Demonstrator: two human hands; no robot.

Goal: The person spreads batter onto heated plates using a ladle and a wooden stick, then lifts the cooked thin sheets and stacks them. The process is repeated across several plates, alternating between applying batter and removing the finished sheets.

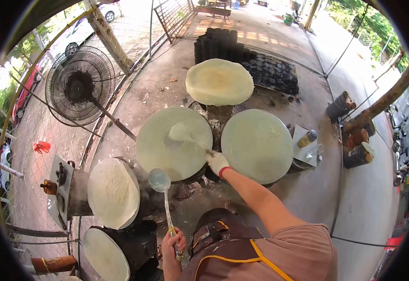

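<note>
- My right hand [217, 162], in a white glove with a red cuff, has its fingers closed around a spreader [184, 134]; its pale flat blade lies on the middle griddle [157, 154].
- My left hand [172, 242] sits low by my apron [223, 248], fingers wrapped round the handle of a ladle [160, 180]; the bowl hangs just beside the middle griddle's near edge.
- I see batter covering the right griddle [258, 145] and the far griddle [219, 82].
- A cooked sheet lies on the left griddle [113, 192], another griddle [104, 255] below it.
- A fan [79, 85] stands to the left, a bottle [307, 138] to the right.
</note>
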